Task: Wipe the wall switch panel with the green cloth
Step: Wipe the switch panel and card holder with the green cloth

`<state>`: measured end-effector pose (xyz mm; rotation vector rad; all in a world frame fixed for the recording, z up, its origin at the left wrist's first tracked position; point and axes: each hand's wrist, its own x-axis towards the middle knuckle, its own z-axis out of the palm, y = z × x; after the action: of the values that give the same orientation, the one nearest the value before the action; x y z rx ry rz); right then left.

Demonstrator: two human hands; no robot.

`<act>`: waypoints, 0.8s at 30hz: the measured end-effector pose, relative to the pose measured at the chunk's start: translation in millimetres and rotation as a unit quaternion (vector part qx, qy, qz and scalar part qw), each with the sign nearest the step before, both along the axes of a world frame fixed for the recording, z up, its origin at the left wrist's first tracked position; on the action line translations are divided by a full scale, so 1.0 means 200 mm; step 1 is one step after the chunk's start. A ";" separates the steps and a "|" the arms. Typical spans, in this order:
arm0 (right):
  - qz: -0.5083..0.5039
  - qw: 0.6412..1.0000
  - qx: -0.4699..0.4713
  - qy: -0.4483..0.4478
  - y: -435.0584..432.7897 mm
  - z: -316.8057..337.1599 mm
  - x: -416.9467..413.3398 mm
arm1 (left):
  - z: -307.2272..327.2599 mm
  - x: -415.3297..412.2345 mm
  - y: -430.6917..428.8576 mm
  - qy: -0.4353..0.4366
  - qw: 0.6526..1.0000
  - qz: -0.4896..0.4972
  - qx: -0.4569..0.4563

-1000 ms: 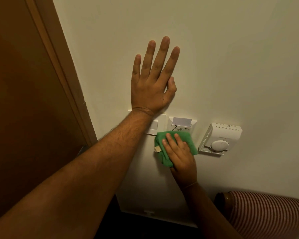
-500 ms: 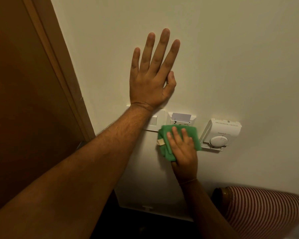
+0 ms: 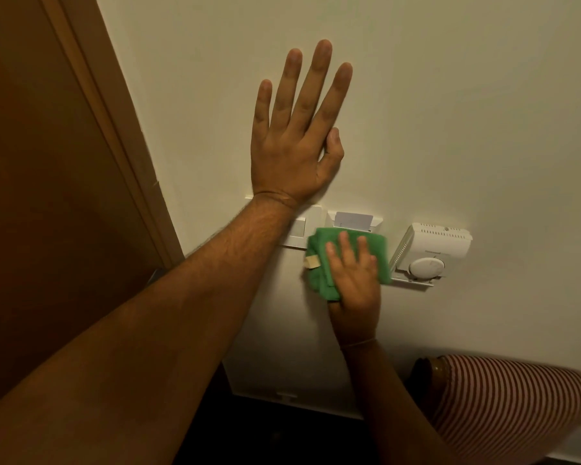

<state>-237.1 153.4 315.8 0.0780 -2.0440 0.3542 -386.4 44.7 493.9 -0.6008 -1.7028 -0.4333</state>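
My left hand lies flat on the cream wall, fingers spread, just above the white switch panel; my wrist and forearm hide the panel's left part. My right hand presses a folded green cloth against the wall, covering the lower half of the white key-card holder, where a pale card sticks up. The cloth's left edge overlaps the switch panel's lower right corner. A small tan label hangs from the cloth's left side.
A white thermostat with a round dial is mounted just right of the cloth. A brown wooden door and frame fill the left. A red-and-white striped sleeve shows at the lower right. A white skirting runs along the wall's foot.
My right hand has slid the cloth upward along the wall, from below the card holder onto its lower half. My left hand has stayed flat on the wall.
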 end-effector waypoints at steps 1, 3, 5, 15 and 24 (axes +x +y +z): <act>-0.022 0.999 -0.026 0.020 0.03 0.00 0.02 | 0.00 0.00 0.00 0.000 1.000 0.002 -0.001; -0.037 0.996 -0.073 0.041 0.02 0.02 0.02 | 0.00 0.00 0.00 -0.003 1.000 0.006 0.003; -0.020 0.994 -0.099 0.043 -0.04 0.03 -0.01 | 0.01 0.01 0.00 -0.007 1.000 0.004 0.007; 0.006 0.999 0.026 -0.046 -0.03 0.01 0.00 | 0.01 0.03 0.00 0.000 1.000 0.027 0.003; -0.011 0.997 -0.077 -0.014 -0.11 0.07 -0.01 | 0.00 0.01 0.00 0.008 0.999 0.031 0.006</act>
<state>-239.1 132.2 329.1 -0.0429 -2.0360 0.4993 -384.8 45.2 494.1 -0.5401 -1.6981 -0.3939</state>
